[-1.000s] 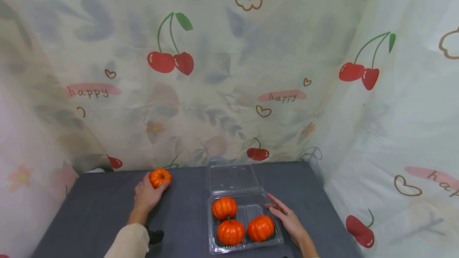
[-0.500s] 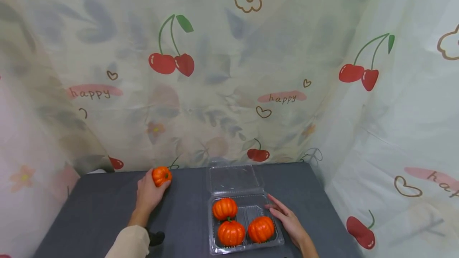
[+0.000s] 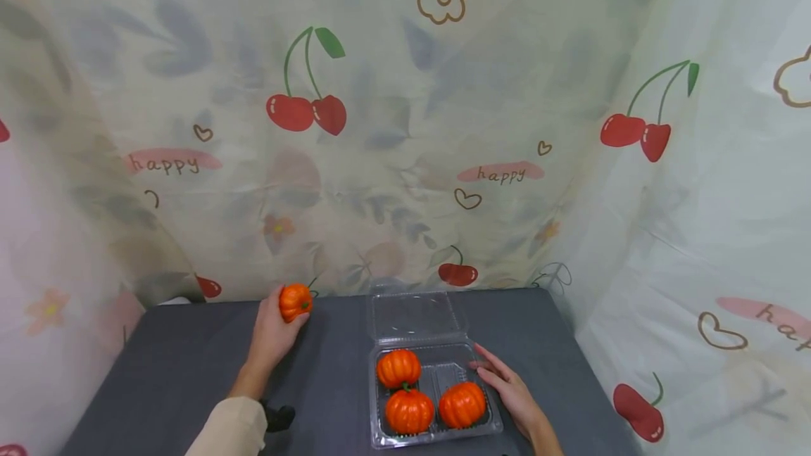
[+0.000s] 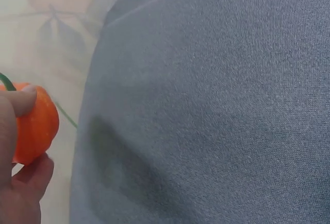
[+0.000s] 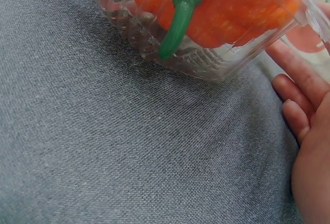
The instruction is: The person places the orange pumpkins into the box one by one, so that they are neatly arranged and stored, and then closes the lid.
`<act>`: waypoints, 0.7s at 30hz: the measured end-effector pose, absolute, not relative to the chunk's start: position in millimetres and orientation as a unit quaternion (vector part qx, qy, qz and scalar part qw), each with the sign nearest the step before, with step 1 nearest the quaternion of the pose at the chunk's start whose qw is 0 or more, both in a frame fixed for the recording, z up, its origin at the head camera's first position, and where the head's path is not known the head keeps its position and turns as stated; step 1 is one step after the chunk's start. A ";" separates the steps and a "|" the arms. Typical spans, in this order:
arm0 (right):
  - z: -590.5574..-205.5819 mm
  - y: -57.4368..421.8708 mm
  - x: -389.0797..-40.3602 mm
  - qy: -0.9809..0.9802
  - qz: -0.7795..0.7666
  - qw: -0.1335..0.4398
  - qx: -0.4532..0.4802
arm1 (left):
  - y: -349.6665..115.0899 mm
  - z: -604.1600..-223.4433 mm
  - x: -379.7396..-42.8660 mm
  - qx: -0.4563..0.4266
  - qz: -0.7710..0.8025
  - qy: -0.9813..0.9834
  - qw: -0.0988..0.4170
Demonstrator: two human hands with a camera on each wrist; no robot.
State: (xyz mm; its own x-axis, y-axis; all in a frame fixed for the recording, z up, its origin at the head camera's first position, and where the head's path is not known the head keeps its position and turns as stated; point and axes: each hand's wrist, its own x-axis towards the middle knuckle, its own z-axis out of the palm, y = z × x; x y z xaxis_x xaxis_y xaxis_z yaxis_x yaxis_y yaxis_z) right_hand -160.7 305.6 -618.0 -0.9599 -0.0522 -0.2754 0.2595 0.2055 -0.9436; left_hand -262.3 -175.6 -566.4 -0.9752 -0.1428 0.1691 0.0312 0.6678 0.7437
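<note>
In the head view my left hand (image 3: 274, 329) holds a small orange toy pumpkin (image 3: 296, 302) near the back edge of the table. The left wrist view shows that pumpkin (image 4: 37, 126) between thumb and fingers, lifted clear of the cloth; its green stem shows. A clear plastic clamshell box (image 3: 437, 436) stands with its lid (image 3: 415, 315) laid back. Two pumpkins, one rear (image 3: 398, 369) and one front (image 3: 409, 412), fill its left side; another (image 3: 462, 404) sits front right. My right hand (image 3: 516, 396) rests against the box's right side, fingers loosely extended.
Dark grey cloth covers the table (image 3: 342, 371). A printed curtain (image 3: 380, 160) hangs behind it and along both sides, close to the back edge. A black strap piece (image 3: 279, 417) shows under the left wrist.
My left hand has lifted the pumpkin and carried it slightly right and farther back, turning its stem to the right. The right hand and the box have stayed in place.
</note>
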 end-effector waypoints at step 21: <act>-620.8 307.1 -162.4 0.769 -0.625 0.117 0.067 | -132.5 -534.8 -257.8 -0.041 -0.436 -0.883 0.171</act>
